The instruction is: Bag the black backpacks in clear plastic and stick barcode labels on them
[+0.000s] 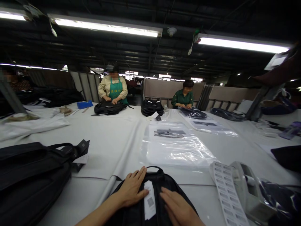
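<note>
A black backpack (171, 185) lies flat on the white-covered table right in front of me, its top loop pointing away. On its middle rests a white paper tag (150, 202) with a printed square code. My left hand (134, 188) lies flat on the backpack's upper left, its thumb touching the tag's edge. On the right side, my right hand (176, 205) rests on the bag with fingers stretched out, just beside the tag. Neither hand grips anything. The lower part of the backpack is out of view.
Another black backpack (30, 175) with hang tags lies at left. Clear plastic bags (176, 147) spread beyond my backpack. At right stand a label dispenser (251, 188) and a label strip (227, 191). Two co-workers handle a black bag (109, 107) and a bagged item (192, 113) across the table.
</note>
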The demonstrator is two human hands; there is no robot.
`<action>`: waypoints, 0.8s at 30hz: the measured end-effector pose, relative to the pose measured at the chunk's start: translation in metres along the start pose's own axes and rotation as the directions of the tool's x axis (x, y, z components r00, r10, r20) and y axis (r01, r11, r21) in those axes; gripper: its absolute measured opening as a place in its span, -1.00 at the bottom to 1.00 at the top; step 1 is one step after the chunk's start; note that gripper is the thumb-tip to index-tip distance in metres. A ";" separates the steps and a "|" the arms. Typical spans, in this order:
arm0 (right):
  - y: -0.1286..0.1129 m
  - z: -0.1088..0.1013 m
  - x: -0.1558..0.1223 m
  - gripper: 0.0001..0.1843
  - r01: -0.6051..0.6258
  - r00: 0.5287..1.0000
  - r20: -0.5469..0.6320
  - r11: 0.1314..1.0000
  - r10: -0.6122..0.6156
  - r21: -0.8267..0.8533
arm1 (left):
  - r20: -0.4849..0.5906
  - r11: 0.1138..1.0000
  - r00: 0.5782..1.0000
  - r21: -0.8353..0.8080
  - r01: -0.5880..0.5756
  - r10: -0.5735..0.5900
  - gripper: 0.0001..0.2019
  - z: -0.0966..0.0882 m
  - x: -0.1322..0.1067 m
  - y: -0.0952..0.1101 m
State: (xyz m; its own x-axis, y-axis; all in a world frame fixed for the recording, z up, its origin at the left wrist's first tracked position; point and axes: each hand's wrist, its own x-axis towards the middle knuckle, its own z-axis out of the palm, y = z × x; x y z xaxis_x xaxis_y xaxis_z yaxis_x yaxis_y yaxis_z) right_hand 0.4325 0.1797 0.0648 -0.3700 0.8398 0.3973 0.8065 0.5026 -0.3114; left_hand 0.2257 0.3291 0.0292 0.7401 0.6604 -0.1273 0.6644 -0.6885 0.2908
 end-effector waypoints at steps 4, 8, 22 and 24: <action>0.021 0.040 0.073 -0.70 -0.199 0.947 0.238 0.976 0.216 -0.093 | -0.040 0.999 0.999 -0.032 -0.020 0.019 -0.28 -0.001 -0.002 -0.003; 0.029 0.067 0.092 -0.74 -0.368 0.886 0.267 0.925 0.379 -0.092 | -0.019 1.000 1.000 -0.016 0.013 -0.014 -0.40 -0.005 0.000 -0.004; 0.132 0.033 0.076 -0.72 -0.527 0.830 -0.099 0.830 0.549 0.183 | -0.007 0.996 0.996 -0.005 0.093 -0.093 -0.49 0.006 0.025 0.014; 0.183 0.026 0.079 -0.72 -0.596 0.785 -0.129 0.796 0.606 0.109 | -0.126 0.994 0.988 -0.075 0.074 -0.084 -0.62 -0.008 0.041 0.008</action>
State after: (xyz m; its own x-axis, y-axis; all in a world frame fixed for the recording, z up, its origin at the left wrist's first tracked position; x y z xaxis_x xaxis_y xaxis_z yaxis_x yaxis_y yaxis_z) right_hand 0.5385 0.3428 0.0164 0.2573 0.9373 0.2349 0.8119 -0.0779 -0.5786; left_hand 0.2605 0.3530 0.0341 0.6628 0.7482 -0.0303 0.7079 -0.6130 0.3508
